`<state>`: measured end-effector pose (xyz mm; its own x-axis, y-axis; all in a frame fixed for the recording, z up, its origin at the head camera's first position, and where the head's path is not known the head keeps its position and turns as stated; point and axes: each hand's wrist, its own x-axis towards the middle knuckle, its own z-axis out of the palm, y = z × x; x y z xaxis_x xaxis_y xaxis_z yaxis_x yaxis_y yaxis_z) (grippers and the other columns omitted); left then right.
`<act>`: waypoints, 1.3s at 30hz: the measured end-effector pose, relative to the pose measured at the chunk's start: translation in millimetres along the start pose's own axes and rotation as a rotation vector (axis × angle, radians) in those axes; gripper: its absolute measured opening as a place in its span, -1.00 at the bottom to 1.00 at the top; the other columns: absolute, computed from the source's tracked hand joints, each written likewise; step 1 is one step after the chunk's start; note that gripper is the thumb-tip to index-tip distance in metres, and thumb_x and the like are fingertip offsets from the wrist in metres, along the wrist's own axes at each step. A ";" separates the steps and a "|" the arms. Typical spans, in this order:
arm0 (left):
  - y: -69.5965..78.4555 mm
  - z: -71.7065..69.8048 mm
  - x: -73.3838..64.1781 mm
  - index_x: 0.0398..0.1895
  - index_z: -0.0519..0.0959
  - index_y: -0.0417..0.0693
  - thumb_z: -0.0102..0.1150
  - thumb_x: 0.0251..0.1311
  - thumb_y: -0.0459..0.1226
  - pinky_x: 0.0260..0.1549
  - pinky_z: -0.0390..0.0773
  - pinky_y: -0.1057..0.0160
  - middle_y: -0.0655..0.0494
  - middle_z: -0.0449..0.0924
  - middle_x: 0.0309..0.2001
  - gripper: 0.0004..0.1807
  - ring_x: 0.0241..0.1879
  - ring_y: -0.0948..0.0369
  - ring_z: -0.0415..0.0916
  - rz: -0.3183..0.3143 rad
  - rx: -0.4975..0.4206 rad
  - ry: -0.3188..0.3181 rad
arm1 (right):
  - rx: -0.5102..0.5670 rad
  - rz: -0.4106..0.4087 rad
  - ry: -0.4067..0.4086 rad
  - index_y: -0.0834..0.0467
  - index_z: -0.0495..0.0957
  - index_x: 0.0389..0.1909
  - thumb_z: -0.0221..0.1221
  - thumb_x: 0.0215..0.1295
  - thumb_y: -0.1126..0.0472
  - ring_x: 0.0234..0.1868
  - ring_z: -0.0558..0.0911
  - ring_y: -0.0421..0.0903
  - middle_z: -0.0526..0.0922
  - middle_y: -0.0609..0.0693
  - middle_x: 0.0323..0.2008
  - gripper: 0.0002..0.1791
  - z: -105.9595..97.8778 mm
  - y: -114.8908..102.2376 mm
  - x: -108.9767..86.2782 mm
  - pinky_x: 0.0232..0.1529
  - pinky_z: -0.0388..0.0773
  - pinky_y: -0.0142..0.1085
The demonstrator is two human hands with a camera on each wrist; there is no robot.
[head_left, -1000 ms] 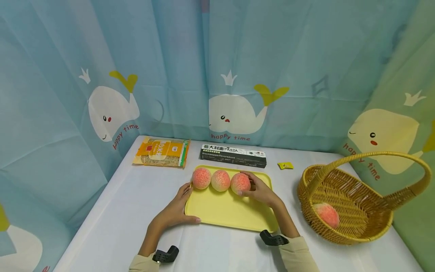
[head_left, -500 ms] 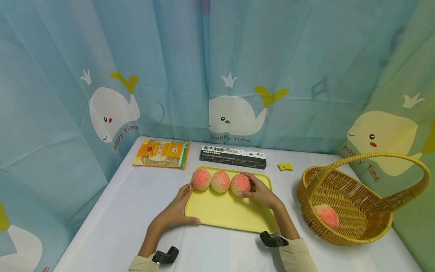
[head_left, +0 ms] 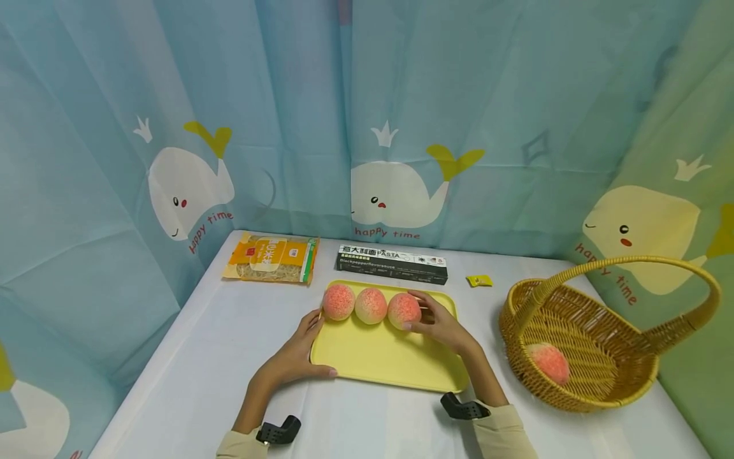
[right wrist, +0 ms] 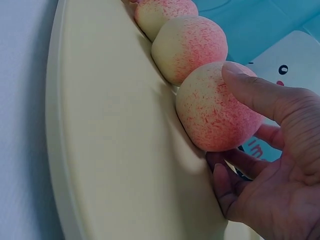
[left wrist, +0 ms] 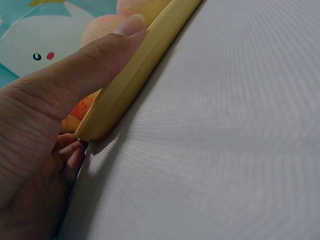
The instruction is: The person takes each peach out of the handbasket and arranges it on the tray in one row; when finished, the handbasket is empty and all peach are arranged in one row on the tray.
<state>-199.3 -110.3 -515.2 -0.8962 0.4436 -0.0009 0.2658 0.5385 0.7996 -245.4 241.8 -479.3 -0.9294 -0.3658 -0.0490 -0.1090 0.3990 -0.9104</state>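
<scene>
Three pink and cream peaches lie in a row along the far side of a yellow tray (head_left: 373, 357): a left peach (head_left: 338, 301), a middle peach (head_left: 371, 306) and a right peach (head_left: 404, 310). My right hand (head_left: 438, 324) holds the right peach, thumb on its near side and fingers around its right and far side. In the right wrist view this peach (right wrist: 215, 110) sits against its neighbour on the tray. My left hand (head_left: 292, 357) grips the tray's near left corner. Its thumb lies over the front rim in the left wrist view, the fingers at the left side.
A wicker basket (head_left: 516, 370) with a tall handle stands at the right, one peach (head_left: 548, 364) inside. Behind the tray lie a black and white pasta box (head_left: 392, 264), an orange grain bag (head_left: 271, 258) and a small yellow packet (head_left: 479, 280). A whale-print curtain (head_left: 298, 127) closes the back.
</scene>
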 end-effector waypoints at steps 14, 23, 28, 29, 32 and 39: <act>1.7 0.0 -0.1 0.56 -0.08 -0.14 0.52 -0.23 0.19 0.41 0.15 -0.12 -0.01 -0.23 0.57 0.37 0.55 -0.02 -0.15 -0.011 0.022 0.000 | -0.001 -0.035 0.063 0.17 0.15 0.46 0.27 0.29 0.23 0.26 0.42 0.34 0.35 0.38 0.30 -0.23 -7.3 -7.2 -11.0 0.17 0.50 0.06; 2.2 -1.2 -0.4 0.56 -0.08 -0.14 0.53 -0.24 0.19 0.42 0.14 -0.11 -0.01 -0.23 0.57 0.38 0.55 -0.02 -0.16 -0.009 0.012 0.002 | -0.014 -0.141 0.056 0.11 0.26 0.41 0.26 0.30 0.22 0.23 0.44 0.38 0.40 0.33 0.27 -0.32 -21.6 -29.8 -27.6 0.11 0.57 -0.08; 1.9 -0.9 0.8 0.56 -0.08 -0.13 0.55 -0.25 0.17 0.42 0.14 -0.10 0.00 -0.22 0.57 0.38 0.55 -0.01 -0.15 -0.014 0.014 0.003 | -0.035 -0.218 0.014 0.20 0.28 0.39 0.25 0.30 0.28 0.18 0.51 0.25 0.43 0.31 0.23 -0.35 -30.7 -47.3 -40.7 -0.01 0.62 -0.31; 1.7 -0.5 1.1 0.56 -0.07 -0.12 0.55 -0.25 0.17 0.42 0.14 -0.10 0.00 -0.22 0.57 0.38 0.55 -0.01 -0.15 -0.015 0.015 0.004 | -0.044 -0.227 0.012 0.19 0.29 0.38 0.25 0.30 0.29 0.17 0.54 0.17 0.44 0.29 0.22 -0.36 -32.4 -49.7 -43.4 -0.02 0.62 -0.30; 1.0 0.6 1.5 0.56 -0.08 -0.10 0.55 -0.25 0.17 0.42 0.14 -0.09 0.02 -0.23 0.57 0.38 0.55 0.01 -0.16 -0.019 0.021 0.002 | -0.085 -0.263 0.012 0.17 0.30 0.38 0.24 0.30 0.31 0.13 0.57 -0.10 0.48 0.17 0.21 -0.37 -37.9 -56.1 -51.1 -0.03 0.62 -0.30; -0.4 0.4 1.4 0.56 -0.08 -0.14 0.53 -0.23 0.17 0.40 0.15 -0.14 -0.03 -0.23 0.57 0.36 0.55 -0.05 -0.17 -0.002 0.016 0.005 | -0.110 -0.338 -0.034 0.13 0.30 0.38 0.21 0.29 0.40 0.15 0.55 -0.13 0.47 -0.10 0.22 -0.36 -53.5 -71.4 -71.0 0.01 0.57 -0.29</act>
<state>-200.5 -109.6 -515.7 -0.8985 0.4389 0.0011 0.2699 0.5506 0.7900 -190.5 284.3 -388.8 -0.8225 -0.5193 0.2321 -0.4471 0.3381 -0.8281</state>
